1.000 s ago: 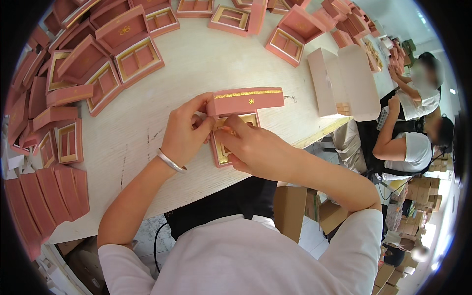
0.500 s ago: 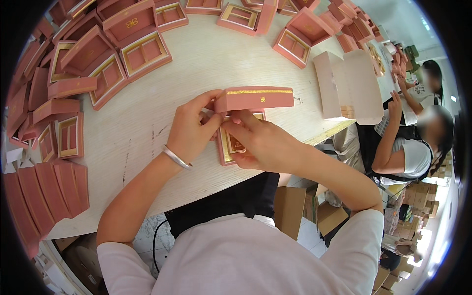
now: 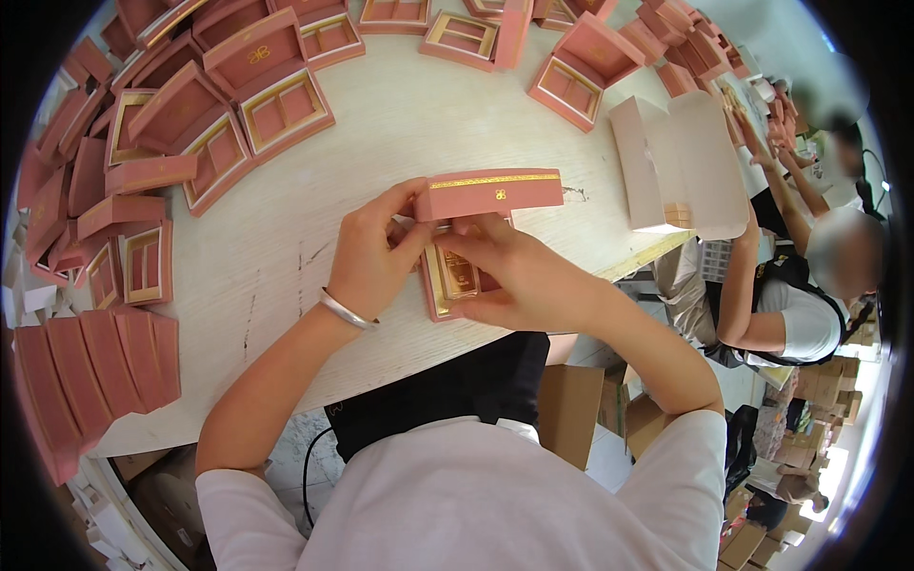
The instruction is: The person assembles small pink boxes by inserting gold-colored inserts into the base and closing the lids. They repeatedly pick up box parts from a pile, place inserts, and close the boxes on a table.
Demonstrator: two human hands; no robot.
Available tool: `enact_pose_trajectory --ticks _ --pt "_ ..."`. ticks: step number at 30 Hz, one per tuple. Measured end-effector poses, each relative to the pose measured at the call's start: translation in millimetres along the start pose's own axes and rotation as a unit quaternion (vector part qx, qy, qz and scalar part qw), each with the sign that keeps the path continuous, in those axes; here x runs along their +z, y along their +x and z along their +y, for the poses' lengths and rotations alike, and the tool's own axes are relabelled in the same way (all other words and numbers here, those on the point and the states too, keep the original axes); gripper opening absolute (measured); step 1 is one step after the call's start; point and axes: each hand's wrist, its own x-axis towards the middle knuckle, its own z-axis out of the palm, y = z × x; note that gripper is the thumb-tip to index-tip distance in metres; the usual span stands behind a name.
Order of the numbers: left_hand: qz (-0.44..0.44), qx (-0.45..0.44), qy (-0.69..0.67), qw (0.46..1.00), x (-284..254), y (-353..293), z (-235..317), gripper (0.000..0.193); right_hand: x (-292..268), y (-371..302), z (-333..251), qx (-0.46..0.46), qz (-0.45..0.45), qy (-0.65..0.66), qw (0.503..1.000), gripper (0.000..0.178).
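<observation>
A pink gift box [image 3: 436, 303] with gold trim lies at the table's near edge, its lid [image 3: 495, 195] raised on the far side. My left hand [image 3: 374, 249] is closed on the left end of that lid, thumb and fingers pinching it by the hinge side. Inside the box sits a shiny gold rectangular piece [image 3: 457, 274] in the left part. Over the box reaches my right hand [image 3: 533, 271], its index finger at the piece's far end and its thumb at the near end. The hand covers most of the right part of the box.
Several open pink boxes [image 3: 286, 109] with divided inserts line the table's left and far sides. Closed pink boxes [image 3: 105, 371] stand in a row at left. An open white carton [image 3: 657, 171] stands at right. Beyond it sits a person [image 3: 790, 305]; cardboard boxes [image 3: 571, 409] are below.
My right fingers have spread and shifted slightly, baring more of the gold piece. The lid stays raised in my left hand. The co-worker at right has moved their arms and leaned.
</observation>
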Motion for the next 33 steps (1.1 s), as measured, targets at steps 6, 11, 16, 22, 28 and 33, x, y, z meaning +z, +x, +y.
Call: enact_pose_trajectory --ticks 6,11,16,22,28,33 --pt "-0.005 0.006 -0.008 1.0 2 0 0 0.03 4 3 -8 0.049 -0.039 -0.026 0.998 0.05" --pt "0.0 -0.006 0.013 1.0 4 0 4 0.032 3 6 6 0.053 -0.032 0.056 0.996 0.047" --pt "-0.005 -0.018 -0.017 1.0 4 1 5 0.031 3 1 0 0.079 0.015 0.093 0.992 0.036" --pt "-0.011 -0.023 0.016 1.0 4 2 9 0.034 8 -4 0 0.052 0.03 -0.011 0.998 0.027" --pt "0.065 0.05 0.119 0.989 -22 -24 -1 0.05 -50 -50 -16 -0.045 0.31 -0.134 0.94 0.01" --pt "-0.079 0.388 0.382 0.835 -5 -47 24 0.04 -121 -100 35 0.142 0.398 -0.253 0.87 0.007"
